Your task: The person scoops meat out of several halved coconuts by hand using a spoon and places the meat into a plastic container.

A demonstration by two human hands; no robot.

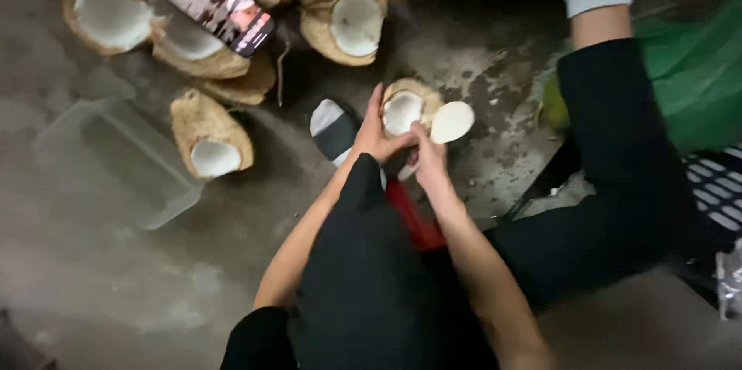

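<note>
Bare hands, fibrous halved coconut

A stained grey concrete floor carries several halved coconuts, a clear plastic tub beside them, and a green bag.

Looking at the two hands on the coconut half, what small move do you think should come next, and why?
Probably lift the white piece of flesh fully clear with the right hand and put it aside. It already sits outside the husk rim, at the right of the coconut half, while the left hand steadies that half. Whether the piece is completely detached I cannot tell; the picture is blurred.
</note>
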